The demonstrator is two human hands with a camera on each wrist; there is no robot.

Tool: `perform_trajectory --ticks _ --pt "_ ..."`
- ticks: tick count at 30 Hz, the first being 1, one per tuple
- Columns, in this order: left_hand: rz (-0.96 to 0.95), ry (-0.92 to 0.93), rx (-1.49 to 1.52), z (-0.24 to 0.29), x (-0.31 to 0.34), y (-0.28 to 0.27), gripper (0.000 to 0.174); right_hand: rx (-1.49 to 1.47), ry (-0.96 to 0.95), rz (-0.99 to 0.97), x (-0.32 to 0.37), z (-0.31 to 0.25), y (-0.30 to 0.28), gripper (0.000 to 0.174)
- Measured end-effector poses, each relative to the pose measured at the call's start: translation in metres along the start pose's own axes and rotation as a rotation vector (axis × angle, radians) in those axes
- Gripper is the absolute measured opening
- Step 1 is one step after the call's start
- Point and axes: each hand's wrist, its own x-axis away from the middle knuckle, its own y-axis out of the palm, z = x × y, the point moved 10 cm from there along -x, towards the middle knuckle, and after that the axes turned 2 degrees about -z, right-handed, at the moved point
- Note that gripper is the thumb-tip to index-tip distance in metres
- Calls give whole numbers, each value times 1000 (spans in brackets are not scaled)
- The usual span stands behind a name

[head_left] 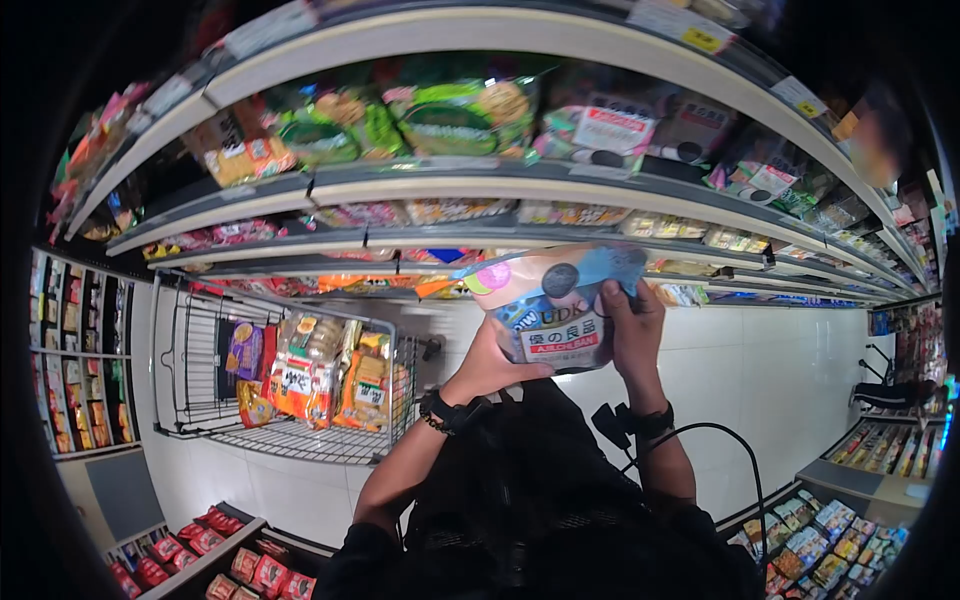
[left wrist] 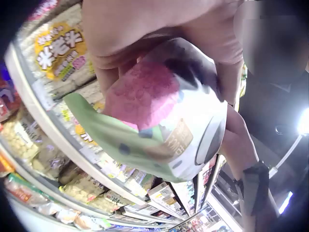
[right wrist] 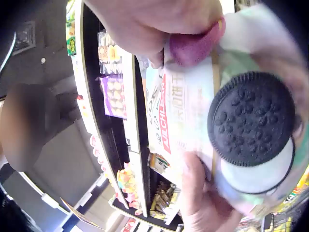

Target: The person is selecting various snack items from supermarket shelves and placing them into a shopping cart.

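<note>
Both hands hold a bag of sandwich cookies [head_left: 563, 308] up in front of the body, facing the shelves. My left hand [head_left: 498, 357] grips its lower left side, the thumb lying along the bottom edge. On the upper right side, my right hand [head_left: 632, 325] pinches the bag with the thumb on its front. A large dark cookie and white cream are printed on the bag [right wrist: 251, 118], as the right wrist view shows close up. In the left wrist view, the bag [left wrist: 159, 111] shows a pink patch and a green edge.
A wire shopping cart [head_left: 290, 440] with several snack packs stands to the left. Ahead, long shelves [head_left: 420, 185] carry green bags [head_left: 455, 120] and other packets. Low bins of red packs [head_left: 270, 575] are at the lower left. A person [head_left: 890, 393] is far right.
</note>
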Motion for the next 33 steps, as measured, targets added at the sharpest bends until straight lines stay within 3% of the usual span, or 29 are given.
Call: perform_trajectory --ticks 4,9,14,21,29,33 --pt "122 -211 139 -29 53 -40 75 0 176 -185 33 27 44 30" --pt "182 -189 233 -33 80 -56 67 244 268 -382 67 44 69 49" --pt "210 -209 292 -26 83 -50 57 192 335 -409 96 53 60 58" --pt "45 -220 278 -21 60 14 51 141 181 -245 128 29 1 66" --pt "-195 -231 189 -26 65 127 60 80 -3 -42 194 15 -100 63" --pt "-190 -199 137 -21 88 163 65 -34 110 -46 224 34 -129 64"
